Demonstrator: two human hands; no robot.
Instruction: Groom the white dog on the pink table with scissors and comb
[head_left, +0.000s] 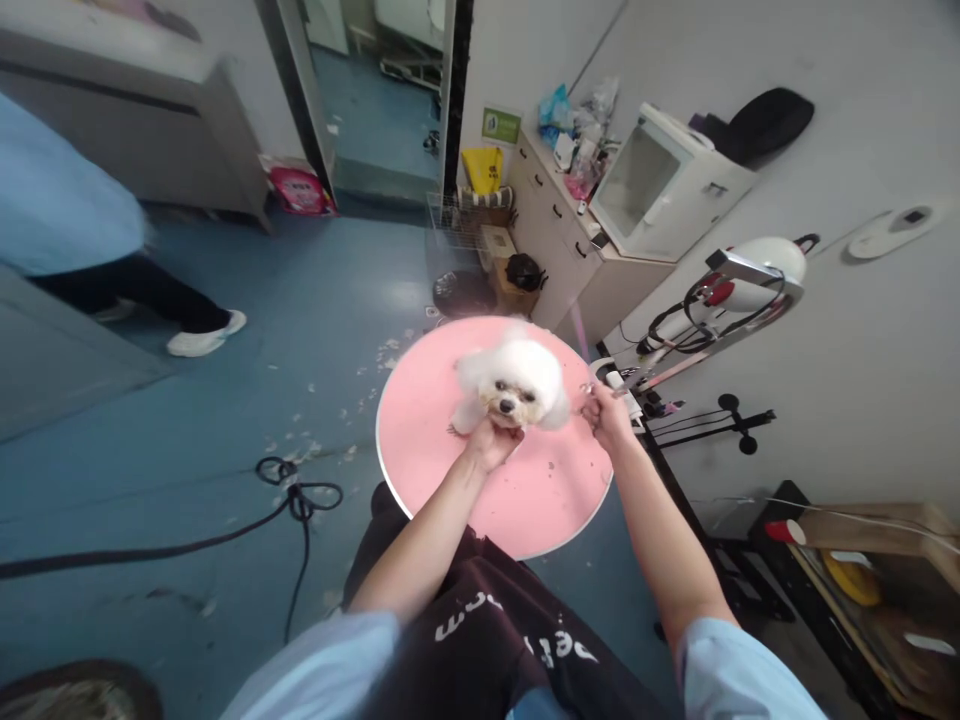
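Note:
A fluffy white dog sits on a round pink grooming table, facing me. My left hand is under its chin, fingers curled against the fur of the jaw. To the right of the dog's head, near the table's edge, my right hand is closed around what looks like a pair of scissors; its metal handle shows by the fingers and the rest is hard to make out. Small tufts of hair lie on the tabletop.
A white dryer on a metal arm is mounted at the right. Behind stand a drawer cabinet and a white glass-door box. A black hose lies on the blue floor. At the left, a person in blue stands.

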